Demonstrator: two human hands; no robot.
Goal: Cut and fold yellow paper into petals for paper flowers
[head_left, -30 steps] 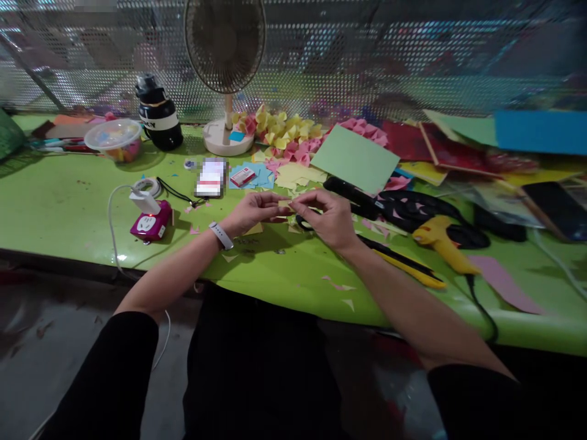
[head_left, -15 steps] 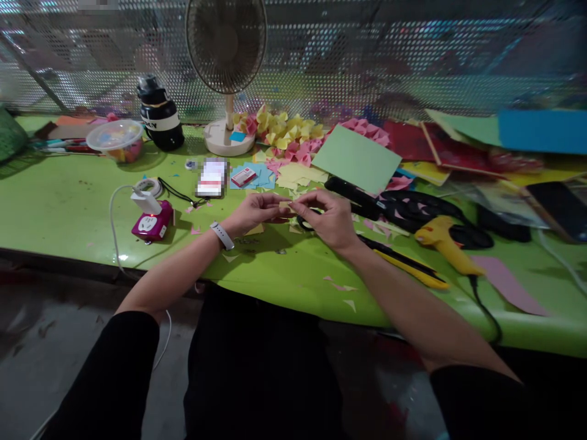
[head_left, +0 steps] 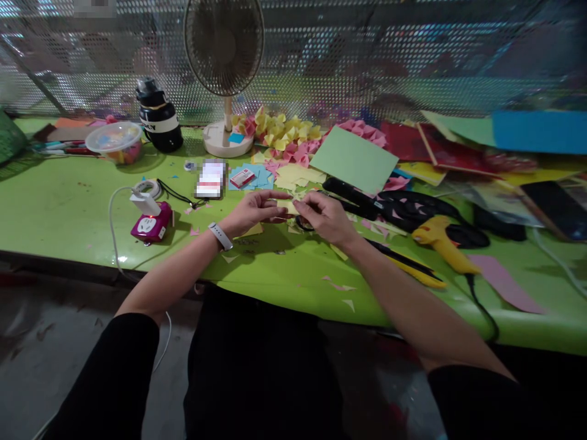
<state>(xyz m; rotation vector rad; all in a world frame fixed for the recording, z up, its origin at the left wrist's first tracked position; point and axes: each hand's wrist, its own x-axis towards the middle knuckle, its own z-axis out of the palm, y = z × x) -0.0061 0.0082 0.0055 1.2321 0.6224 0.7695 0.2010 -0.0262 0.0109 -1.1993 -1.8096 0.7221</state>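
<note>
Left fingers (head_left: 275,213) nearly closed, holding a small yellow paper (head_left: 290,206); index stretched along the far side, thumb on the near side. Right fingers (head_left: 308,212) pinched together on the paper's right end. So the paper sits between my two sets of fingers, above the bench (head_left: 275,287). Too small to tell how it's folded. Black ring handle (head_left: 303,225) just below the right fingertips. Pale yellow paper pile (head_left: 298,176) just beyond my fingers, blue paper pieces (head_left: 262,175) with a small red-and-white box (head_left: 242,178) beyond the left ones. Right of my right fingers: yellow glue gun (head_left: 443,241), well apart. Light green sheet (head_left: 355,157) beyond them, to the right.
</note>
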